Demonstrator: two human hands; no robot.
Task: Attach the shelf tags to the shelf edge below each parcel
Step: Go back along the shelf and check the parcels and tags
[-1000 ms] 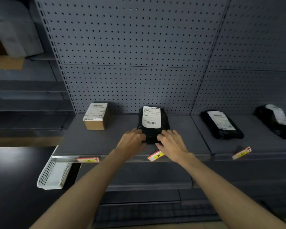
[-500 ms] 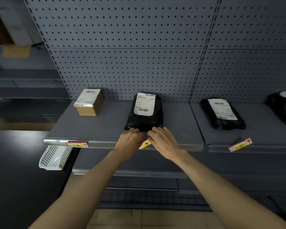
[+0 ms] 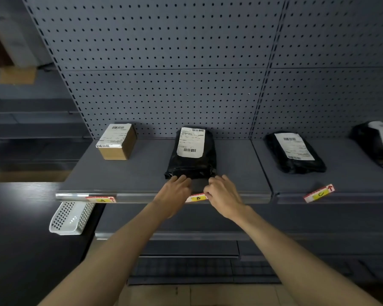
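Both your hands are meeting at the shelf edge point(image 3: 142, 196): your left grip point(image 3: 175, 191) and right grip point(image 3: 222, 195) are pinching tag B point(image 3: 197, 198) from either side, just below the black parcel point(image 3: 191, 151). Tag A point(image 3: 101, 199) is sitting flat; tag C point(image 3: 318, 193) is lying tilted. Grey pegboard point(image 3: 164, 85) is backing the shelf.

On the shelf point(image 3: 142, 173), a box point(image 3: 117, 142) sits rear-left, three parcels rightward; tags line its front edge.
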